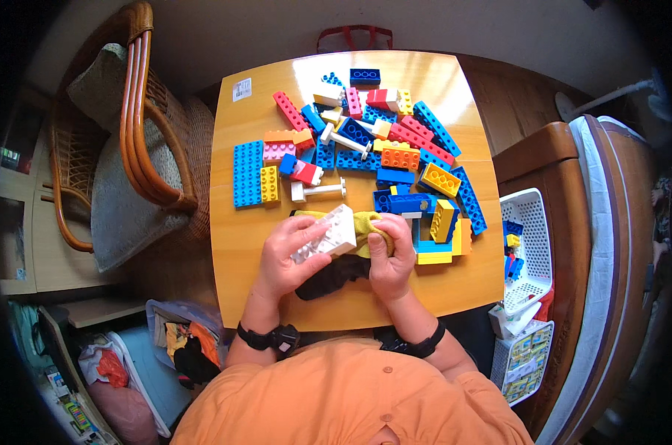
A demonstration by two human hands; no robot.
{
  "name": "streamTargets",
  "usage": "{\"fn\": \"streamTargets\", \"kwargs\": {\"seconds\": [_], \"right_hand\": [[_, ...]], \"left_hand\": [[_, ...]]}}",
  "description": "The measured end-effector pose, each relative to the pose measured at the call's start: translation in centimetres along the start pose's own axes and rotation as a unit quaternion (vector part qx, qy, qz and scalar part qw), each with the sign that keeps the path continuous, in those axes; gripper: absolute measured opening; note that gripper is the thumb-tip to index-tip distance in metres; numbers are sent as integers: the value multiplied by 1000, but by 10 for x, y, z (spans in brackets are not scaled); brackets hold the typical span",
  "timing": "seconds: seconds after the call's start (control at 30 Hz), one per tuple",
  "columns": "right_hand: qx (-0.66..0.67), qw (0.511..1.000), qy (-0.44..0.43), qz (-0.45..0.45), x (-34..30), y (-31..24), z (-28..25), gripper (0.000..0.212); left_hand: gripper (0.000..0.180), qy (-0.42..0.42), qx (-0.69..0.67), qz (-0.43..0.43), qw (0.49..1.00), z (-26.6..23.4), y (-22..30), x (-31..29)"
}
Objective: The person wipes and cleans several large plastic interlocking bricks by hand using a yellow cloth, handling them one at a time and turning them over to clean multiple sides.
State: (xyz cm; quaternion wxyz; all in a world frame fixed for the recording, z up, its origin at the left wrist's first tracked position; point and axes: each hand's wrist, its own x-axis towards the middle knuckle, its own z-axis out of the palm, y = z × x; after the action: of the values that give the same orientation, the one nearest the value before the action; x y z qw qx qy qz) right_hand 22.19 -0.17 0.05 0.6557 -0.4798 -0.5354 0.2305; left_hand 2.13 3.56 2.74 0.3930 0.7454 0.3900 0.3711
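A person's left hand [285,252] grips a white toy block [338,231] at the center of the frame, while the right hand [392,259] pinches a yellow cloth [364,225] just beside it. Colorful bricks [400,158] lie scattered over the wooden surface [243,285] from the frame's upper middle to center right.

The left hand [295,248] has a block [336,231] in it, and the right hand [392,259] has a cloth [363,225]. Past them on the worktop [239,259] lies a heap of toy bricks [400,158], some just right of the right hand. A base plate [247,174] is at the heap's left. A chair [133,148] stands left of the worktop. To the right is a basket [540,226] with more bricks [513,241] inside.
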Motion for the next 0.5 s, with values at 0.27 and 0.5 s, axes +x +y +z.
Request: {"fn": "streamTargets", "kwargs": {"seconds": [0.27, 0.5], "right_hand": [[11, 999, -48, 2, 1, -4, -1, 17], [53, 994, 11, 98, -10, 7, 7, 18]], "left_hand": [[42, -5, 0, 56, 998, 4, -7, -7], [40, 4, -149, 44, 988, 15, -14, -12]]}}
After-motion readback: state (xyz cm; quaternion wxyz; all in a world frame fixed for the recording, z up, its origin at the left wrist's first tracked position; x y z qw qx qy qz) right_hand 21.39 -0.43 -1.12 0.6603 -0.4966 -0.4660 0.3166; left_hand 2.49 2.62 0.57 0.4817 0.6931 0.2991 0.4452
